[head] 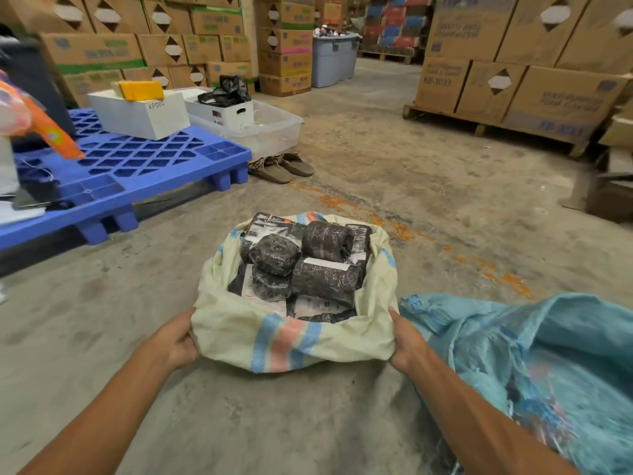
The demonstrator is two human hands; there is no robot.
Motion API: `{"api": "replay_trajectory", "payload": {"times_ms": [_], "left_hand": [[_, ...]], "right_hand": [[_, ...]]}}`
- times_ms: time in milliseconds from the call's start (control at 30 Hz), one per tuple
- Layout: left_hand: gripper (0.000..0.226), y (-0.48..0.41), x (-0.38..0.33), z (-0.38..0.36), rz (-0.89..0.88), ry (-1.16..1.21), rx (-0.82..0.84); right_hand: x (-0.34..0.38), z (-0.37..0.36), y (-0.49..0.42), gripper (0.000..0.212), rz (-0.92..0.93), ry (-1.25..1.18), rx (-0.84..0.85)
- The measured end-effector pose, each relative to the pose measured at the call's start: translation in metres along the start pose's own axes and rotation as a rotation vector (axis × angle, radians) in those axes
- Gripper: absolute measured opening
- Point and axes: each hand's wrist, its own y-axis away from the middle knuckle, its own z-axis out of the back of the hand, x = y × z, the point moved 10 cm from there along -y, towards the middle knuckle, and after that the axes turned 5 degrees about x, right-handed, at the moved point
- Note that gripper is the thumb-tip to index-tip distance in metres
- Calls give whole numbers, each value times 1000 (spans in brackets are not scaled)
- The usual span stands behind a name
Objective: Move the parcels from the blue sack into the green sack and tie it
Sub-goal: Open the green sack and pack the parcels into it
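A grey concrete floor (359, 159) with orange stains carries an open pale sack (239, 334) full of dark wrapped parcels (325, 279), and a crumpled blue sack (548, 365) lies just beside it on the right. Farther off stand a blue plastic pallet (137, 166), a pair of sandals (281, 166), a clear tub (270, 128) and a wooden pallet (493, 126) stacked with cardboard boxes (527, 63).
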Motion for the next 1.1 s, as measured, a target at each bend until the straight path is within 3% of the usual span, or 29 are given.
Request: {"api": "replay_trajectory", "payload": {"times_ms": [100, 200, 267, 367, 433, 533, 600, 700, 800, 867, 900, 967, 1000, 1033, 1100], "left_hand": [[38, 13, -7, -16, -42, 71, 18], [17, 25, -36, -20, -5, 48, 11], [16, 31, -72, -16, -33, 89, -24], [20, 39, -119, -19, -120, 41, -63], [18, 35, -126, -22, -113, 13, -69], [14, 21, -114, -27, -61, 6, -57], [14, 9, -102, -25, -34, -5, -79], [36, -26, -82, -17, -13, 25, -79], [53, -57, -56, -1, 55, 178, -120], [52, -72, -46, 9, 106, 240, -180], [48, -74, -42, 11, 133, 240, -220], [48, -82, -43, 14, 149, 199, -264], [52, -86, -46, 11, 157, 173, -232], [56, -94, -49, 7, 178, 113, -201], [54, -110, -57, -1, 200, -9, -153]], "right_hand": [[15, -21, 46, 48, -82, 68, -93], [60, -34, 74, 24, -125, 181, -177], [102, -49, 83, 14, -52, 253, -201], [140, -67, 77, 21, 51, 183, -226], [145, -68, 71, 7, 98, 211, -275], [136, -62, 58, 17, 132, 271, -243], [115, -42, 54, 13, 63, 104, -237], [88, -23, 41, 41, -110, -86, -290], [88, -3, 34, 25, -157, 12, -321], [89, 3, 36, 20, -172, -98, -332], [92, 7, 35, 24, -166, 17, -367], [120, -2, 15, 33, -110, 558, -274], [131, -9, -1, 39, -61, 670, -184], [135, -9, -15, 40, -88, 589, -136], [167, -8, -24, 38, -2, 805, -217]]}}
